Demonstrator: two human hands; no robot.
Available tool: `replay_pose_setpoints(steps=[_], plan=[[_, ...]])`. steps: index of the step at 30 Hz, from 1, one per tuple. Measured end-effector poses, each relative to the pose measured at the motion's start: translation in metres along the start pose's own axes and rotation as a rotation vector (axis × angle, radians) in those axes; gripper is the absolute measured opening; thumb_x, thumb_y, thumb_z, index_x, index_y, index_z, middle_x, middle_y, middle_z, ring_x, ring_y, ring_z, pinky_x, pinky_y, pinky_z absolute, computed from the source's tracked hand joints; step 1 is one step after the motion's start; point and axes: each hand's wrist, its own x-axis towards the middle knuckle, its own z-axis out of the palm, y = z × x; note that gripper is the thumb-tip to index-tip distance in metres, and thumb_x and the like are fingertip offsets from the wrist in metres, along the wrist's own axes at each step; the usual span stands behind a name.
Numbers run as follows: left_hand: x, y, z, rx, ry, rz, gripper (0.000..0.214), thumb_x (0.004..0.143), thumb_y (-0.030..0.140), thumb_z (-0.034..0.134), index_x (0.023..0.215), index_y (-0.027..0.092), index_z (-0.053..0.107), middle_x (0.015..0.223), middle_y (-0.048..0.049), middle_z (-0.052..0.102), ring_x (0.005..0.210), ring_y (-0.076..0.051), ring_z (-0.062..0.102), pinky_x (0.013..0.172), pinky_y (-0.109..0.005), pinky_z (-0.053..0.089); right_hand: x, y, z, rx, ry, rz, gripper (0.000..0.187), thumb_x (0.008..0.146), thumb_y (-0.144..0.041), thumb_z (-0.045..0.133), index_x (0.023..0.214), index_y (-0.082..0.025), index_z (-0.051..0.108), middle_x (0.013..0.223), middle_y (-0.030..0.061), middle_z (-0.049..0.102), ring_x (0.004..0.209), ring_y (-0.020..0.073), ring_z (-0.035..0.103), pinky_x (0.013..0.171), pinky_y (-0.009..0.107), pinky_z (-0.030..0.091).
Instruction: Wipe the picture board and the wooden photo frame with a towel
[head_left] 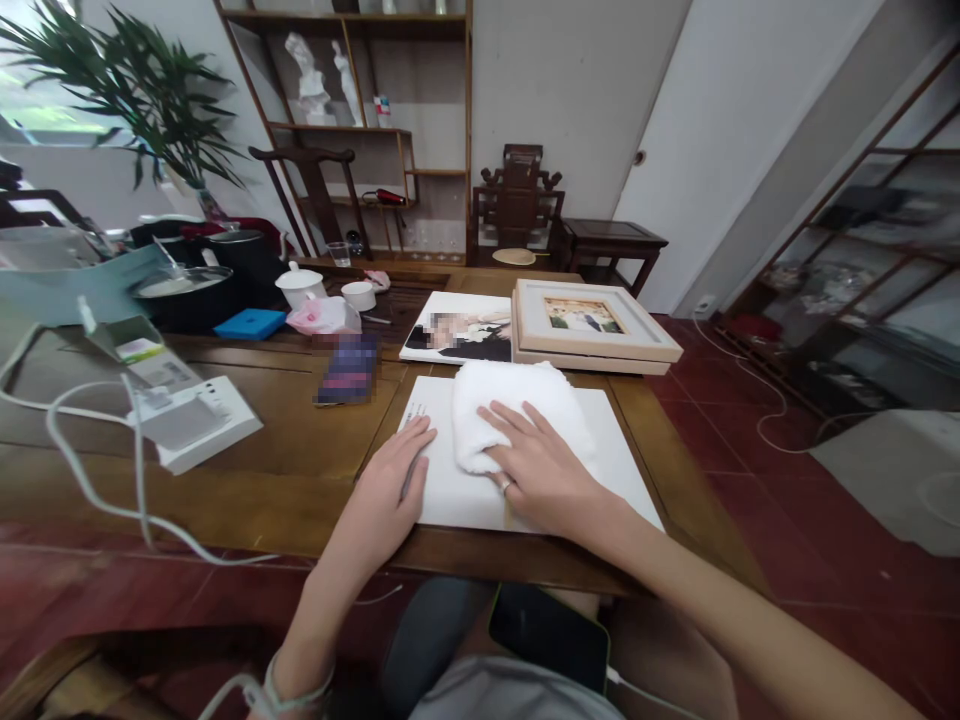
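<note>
Head view: the room has a red tiled floor point(739, 520), a pale far wall point(562, 90) and a wooden shelf unit point(442, 170) at the far left of centre. A dark wooden chair point(519, 200) stands at the far wall. The work surface is a brown wooden table point(292, 465).

A flat white panel point(461, 505) lies at the near edge of the table. The white cloth point(517, 385), folded into a thick pad, rests on the panel, toward its far side. The right hand point(547, 480) lies on the near part of the cloth, fingers extended and slightly spread, not clenched; whether the thumb grips the cloth cannot be told. The left hand point(386, 490) is at the left edge of the panel, fingers extended and touching it, not clenched.

Beyond the panel, a photo print point(480, 345) lies at left and a framed picture point(637, 325) at right. An open white box point(214, 425) stands on the left side of the table. A phone point(551, 635) rests on the person's lap, nearest the camera.
</note>
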Motion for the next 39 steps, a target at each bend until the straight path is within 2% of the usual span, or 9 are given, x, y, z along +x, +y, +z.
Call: replay_pose_setpoints(steps=[3, 8, 16, 22, 32, 39], plan=[[0.0, -0.001, 0.0, -0.002, 0.002, 0.012, 0.041, 0.092, 0.028, 0.036, 0.121, 0.009, 0.058, 0.137, -0.0157, 0.052, 0.132, -0.025, 0.043, 0.111, -0.047, 0.034, -0.014, -0.016, 0.003, -0.001, 0.029, -0.025, 0.028, 0.082, -0.013, 0.053, 0.105, -0.013, 0.068, 0.147, 0.0158, 0.038, 0.139, 0.0303, 0.026, 0.114, 0.052, 0.015], [0.0, -0.004, 0.002, 0.01, 0.007, 0.043, 0.041, 0.092, 0.028, 0.036, 0.12, 0.008, 0.058, 0.137, -0.0169, 0.051, 0.131, -0.024, 0.044, 0.111, -0.046, 0.034, -0.031, -0.032, -0.001, 0.064, -0.026, -0.117, 0.023, 0.083, -0.019, 0.056, 0.102, -0.014, 0.068, 0.146, 0.0177, 0.039, 0.137, 0.0334, 0.028, 0.112, 0.057, 0.018], [0.0, -0.002, 0.0, 0.01, -0.005, 0.024, 0.039, 0.092, 0.028, 0.037, 0.121, 0.011, 0.057, 0.138, -0.0149, 0.051, 0.131, -0.025, 0.044, 0.111, -0.046, 0.034, -0.022, -0.014, -0.008, 0.108, -0.008, -0.083, 0.026, 0.079, -0.011, 0.054, 0.101, -0.014, 0.069, 0.145, 0.0128, 0.042, 0.138, 0.0246, 0.028, 0.115, 0.047, 0.017], [0.0, 0.0, 0.0, -0.002, -0.001, 0.015, 0.039, 0.092, 0.028, 0.037, 0.121, 0.012, 0.057, 0.138, -0.0142, 0.052, 0.131, -0.025, 0.044, 0.111, -0.048, 0.034, -0.004, -0.002, -0.005, 0.048, -0.019, -0.035, 0.031, 0.082, -0.014, 0.055, 0.111, -0.016, 0.066, 0.145, 0.0129, 0.041, 0.138, 0.0256, 0.029, 0.113, 0.049, 0.02], [-0.001, 0.001, 0.001, -0.011, 0.003, 0.014, 0.04, 0.092, 0.027, 0.037, 0.122, 0.01, 0.057, 0.138, -0.0153, 0.051, 0.132, -0.024, 0.043, 0.111, -0.047, 0.033, -0.016, -0.015, 0.004, 0.007, 0.112, -0.048, 0.026, 0.091, -0.024, 0.049, 0.103, -0.012, 0.068, 0.146, 0.017, 0.04, 0.138, 0.0299, 0.027, 0.113, 0.052, 0.019], [0.0, 0.0, 0.0, 0.005, -0.002, 0.024, 0.039, 0.092, 0.027, 0.036, 0.122, 0.012, 0.057, 0.138, -0.0144, 0.051, 0.132, -0.024, 0.043, 0.111, -0.047, 0.034, -0.022, -0.021, 0.002, 0.056, 0.09, -0.054, 0.018, 0.087, -0.024, 0.054, 0.094, -0.015, 0.069, 0.146, 0.0151, 0.04, 0.138, 0.0293, 0.028, 0.114, 0.052, 0.018]])
